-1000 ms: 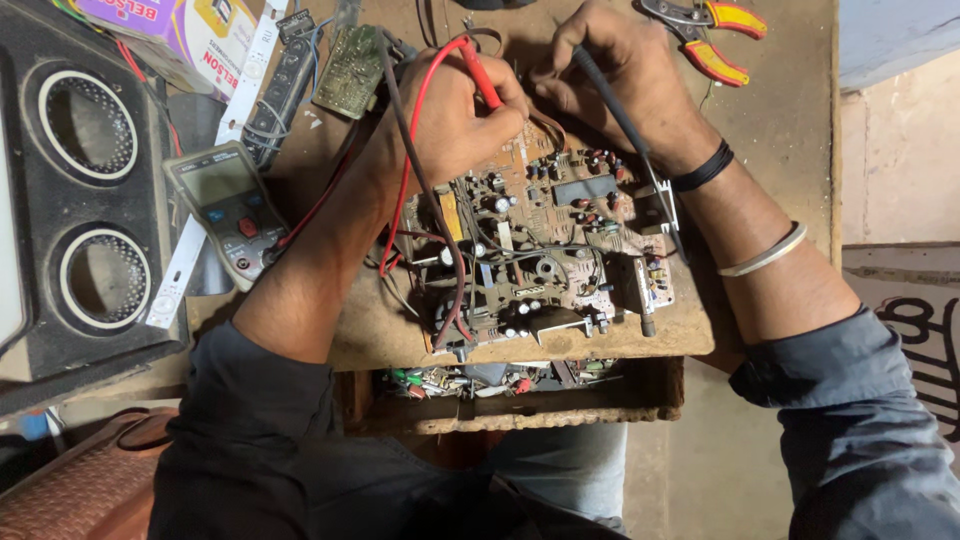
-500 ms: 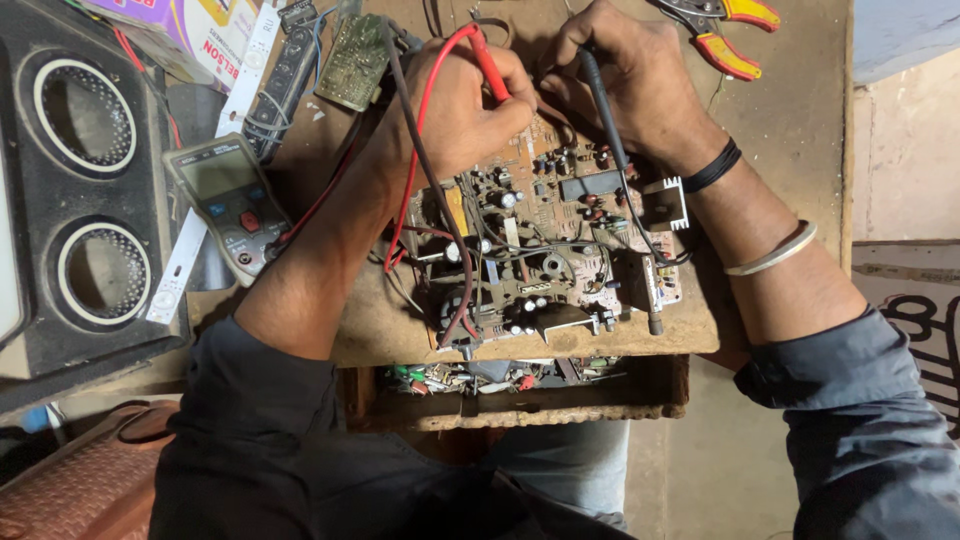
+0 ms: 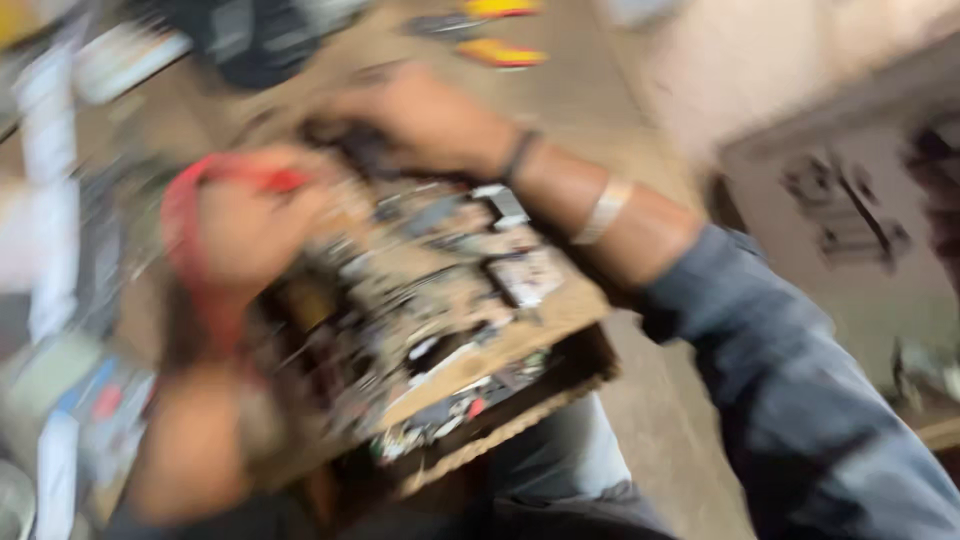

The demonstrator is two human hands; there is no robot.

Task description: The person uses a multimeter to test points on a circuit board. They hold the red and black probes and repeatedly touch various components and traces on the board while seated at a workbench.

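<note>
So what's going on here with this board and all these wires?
A person bends over a crowded brown circuit board on the workbench. The left hand holds a red test probe at the board's far edge; the right hand rests there too. The picture is badly blurred, so exact contact points can't be told. Yellow-handled pliers lie beyond.

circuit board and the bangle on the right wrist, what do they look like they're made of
Circuit board: looks like tan, matte fibre or phenolic sheet, judging by its pale brown edge, carrying metal and plastic parts; blur hides detail. Bangle: pale, shiny band, likely metal, though blur leaves it open.
</note>
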